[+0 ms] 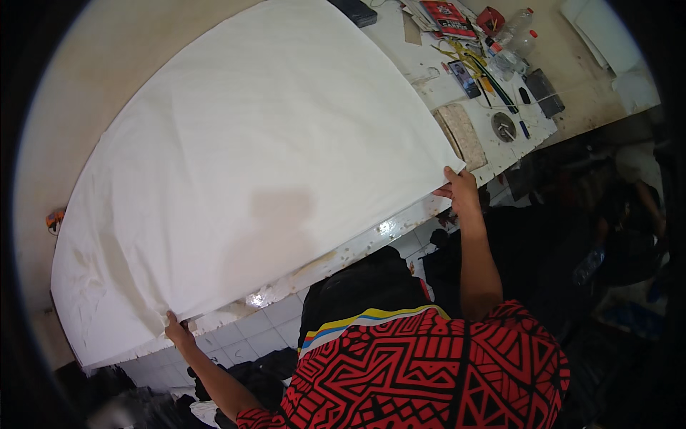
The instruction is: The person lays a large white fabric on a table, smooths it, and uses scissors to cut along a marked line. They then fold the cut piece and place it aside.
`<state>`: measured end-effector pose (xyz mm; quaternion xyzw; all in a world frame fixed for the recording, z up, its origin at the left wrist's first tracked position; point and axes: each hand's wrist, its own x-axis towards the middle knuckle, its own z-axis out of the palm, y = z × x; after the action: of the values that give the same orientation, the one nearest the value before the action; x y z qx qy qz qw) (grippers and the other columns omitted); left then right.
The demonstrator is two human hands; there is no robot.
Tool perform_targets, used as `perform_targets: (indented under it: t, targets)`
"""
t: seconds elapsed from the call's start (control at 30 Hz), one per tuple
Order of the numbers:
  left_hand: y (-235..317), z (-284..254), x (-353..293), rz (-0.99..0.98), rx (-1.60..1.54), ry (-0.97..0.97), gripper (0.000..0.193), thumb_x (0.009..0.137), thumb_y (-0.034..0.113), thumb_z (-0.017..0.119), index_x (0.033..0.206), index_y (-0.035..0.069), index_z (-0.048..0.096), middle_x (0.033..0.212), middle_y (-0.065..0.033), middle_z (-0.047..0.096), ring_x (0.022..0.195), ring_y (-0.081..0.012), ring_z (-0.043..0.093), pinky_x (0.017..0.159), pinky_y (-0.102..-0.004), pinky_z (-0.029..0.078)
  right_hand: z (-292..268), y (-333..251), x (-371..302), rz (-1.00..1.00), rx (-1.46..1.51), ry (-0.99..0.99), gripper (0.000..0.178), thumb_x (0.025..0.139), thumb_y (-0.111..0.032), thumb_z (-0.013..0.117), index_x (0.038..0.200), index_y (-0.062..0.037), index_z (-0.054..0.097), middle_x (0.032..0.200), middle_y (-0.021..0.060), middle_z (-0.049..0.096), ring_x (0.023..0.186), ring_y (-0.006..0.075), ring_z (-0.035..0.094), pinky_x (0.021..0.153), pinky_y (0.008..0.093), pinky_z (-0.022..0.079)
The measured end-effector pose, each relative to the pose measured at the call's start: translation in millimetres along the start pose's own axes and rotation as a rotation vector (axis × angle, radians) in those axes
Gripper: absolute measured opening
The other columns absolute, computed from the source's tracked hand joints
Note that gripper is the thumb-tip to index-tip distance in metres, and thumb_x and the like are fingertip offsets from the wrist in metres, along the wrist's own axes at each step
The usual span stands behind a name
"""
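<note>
A large white cloth (236, 157) lies spread over the worktable, mostly flat, with soft creases toward its left end. My left hand (179, 332) pinches its near edge at the lower left, thumb on top and fingers underneath. Far to the right, my right hand (459, 189) grips the cloth's near right corner, the thumb above and the other fingers below. Between my two hands the near edge runs almost straight, a little inside the table's front edge (318, 266).
Beside the right corner sits a worn beige block (461, 134). Beyond it are an ashtray (503, 127), a phone (464, 79), a dark box (545, 94), plastic bottles (511, 61), a red cup (490, 21) and papers (446, 18). An orange tape measure (55, 220) lies past the left edge.
</note>
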<state>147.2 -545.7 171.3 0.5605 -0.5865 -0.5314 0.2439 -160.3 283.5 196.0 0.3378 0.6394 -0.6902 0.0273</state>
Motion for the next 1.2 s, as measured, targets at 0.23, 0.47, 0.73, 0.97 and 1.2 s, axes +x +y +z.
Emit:
perform_targets:
  t: [0.23, 0.47, 0.73, 0.97, 1.2]
  targets:
    - [-4, -1, 7, -0.062, 0.077, 0.029, 0.034, 0.105, 0.026, 0.073, 0.101, -0.007, 0.065, 0.085, -0.0083, 0.066, 0.058, -0.0158, 0.06, 0.052, -0.0281, 0.053, 7, -3, 1, -0.02, -0.183, 0.093, 0.028, 0.107, -0.015, 0.063, 0.121, 0.0095, 0.061, 0.098, 0.0197, 0.073, 0.068, 0.0299, 0.075, 0.053, 0.0394, 0.067]
    - [1, -7, 29, -0.166, 0.184, 0.024, 0.031, 0.1, 0.019, 0.069, 0.118, -0.006, 0.066, 0.107, -0.0169, 0.07, 0.092, -0.0306, 0.073, 0.072, -0.0409, 0.065, 35, -32, -2, -0.026, -1.095, 0.451, 0.06, 0.095, -0.013, 0.071, 0.143, 0.0094, 0.045, 0.119, 0.0293, 0.071, 0.098, 0.0386, 0.075, 0.082, 0.0512, 0.061]
    - [47, -39, 61, -0.272, -0.866, -0.147, 0.047, 0.105, 0.029, 0.065, 0.138, -0.004, 0.062, 0.141, -0.0193, 0.067, 0.132, -0.037, 0.063, 0.11, -0.0524, 0.055, 89, -4, 21, -0.997, -1.286, 0.387, 0.056, 0.109, -0.022, 0.054, 0.162, -0.0074, 0.042, 0.163, 0.0238, 0.044, 0.153, 0.0431, 0.04, 0.12, 0.0674, 0.032]
    - [33, -40, 41, 0.157, 0.26, 0.609, 0.056, 0.112, 0.042, 0.054, 0.113, -0.011, 0.07, 0.102, -0.0272, 0.077, 0.094, -0.0385, 0.077, 0.082, -0.0548, 0.062, 59, 34, 59, -1.072, -1.428, 0.128, 0.059, 0.118, -0.045, 0.027, 0.169, -0.0168, 0.038, 0.176, 0.0173, 0.032, 0.165, 0.0394, 0.022, 0.13, 0.0668, 0.013]
    - [13, 14, 14, 0.154, 0.827, 0.7, 0.054, 0.113, 0.042, 0.049, 0.107, -0.007, 0.07, 0.102, -0.0286, 0.077, 0.095, -0.0479, 0.076, 0.084, -0.058, 0.062, 64, 24, 51, -0.993, -1.521, 0.142, 0.06, 0.118, -0.045, 0.028, 0.169, -0.0156, 0.037, 0.176, 0.0191, 0.032, 0.164, 0.0413, 0.023, 0.131, 0.0655, 0.012]
